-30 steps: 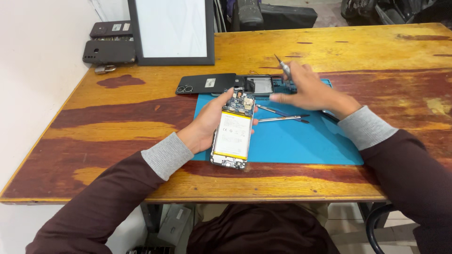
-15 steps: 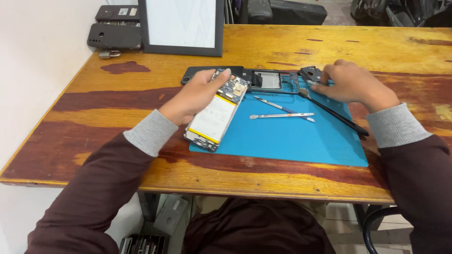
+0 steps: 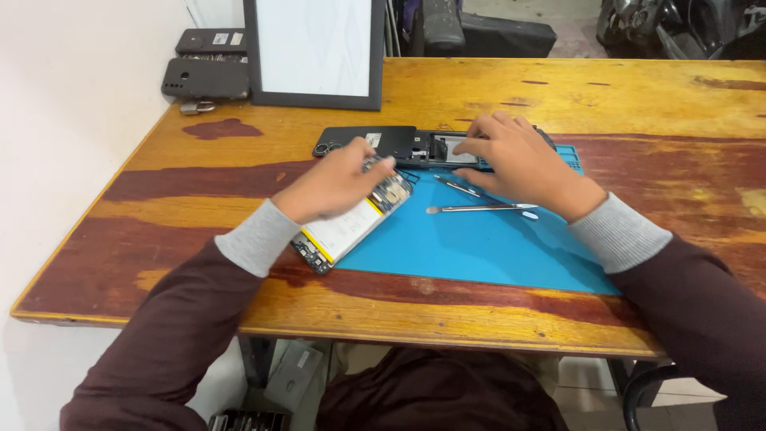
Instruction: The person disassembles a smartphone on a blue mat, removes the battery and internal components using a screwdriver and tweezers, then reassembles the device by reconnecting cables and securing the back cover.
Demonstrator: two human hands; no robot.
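The right hand (image 3: 523,164) has been moved left, off the black tool and onto the second phone (image 3: 447,150) at the back of the blue mat (image 3: 495,247). The opened phone (image 3: 355,219) is held flat by the left hand (image 3: 335,187). Its back is already off; the insides are still bare. It is laid slanting, top end pointing up-right, on the worktop (image 3: 199,207).

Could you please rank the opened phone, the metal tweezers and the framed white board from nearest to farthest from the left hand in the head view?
1. Opened phone: under the left hand, touching it.
2. Metal tweezers: right, on the blue mat.
3. Framed white board: table's far edge.
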